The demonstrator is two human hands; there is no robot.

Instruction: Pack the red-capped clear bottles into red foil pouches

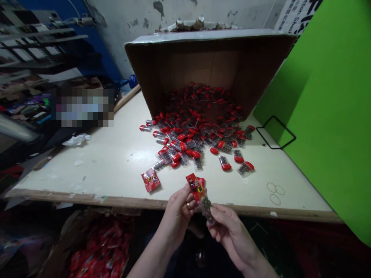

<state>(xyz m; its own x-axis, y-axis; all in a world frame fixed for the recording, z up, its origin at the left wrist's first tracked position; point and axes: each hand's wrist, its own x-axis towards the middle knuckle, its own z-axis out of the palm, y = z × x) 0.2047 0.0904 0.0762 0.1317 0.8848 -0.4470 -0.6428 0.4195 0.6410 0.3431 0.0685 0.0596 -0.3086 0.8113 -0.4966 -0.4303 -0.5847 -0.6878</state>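
At the front edge of the bench, the left hand pinches the red upper part of a packet, while the right hand grips its clear, dark-filled lower end. Near that edge, to the left, lies a red sachet; thin rings lie toward the front right corner. Beyond, small red-capped containers cover the middle, running back into an open cardboard box.
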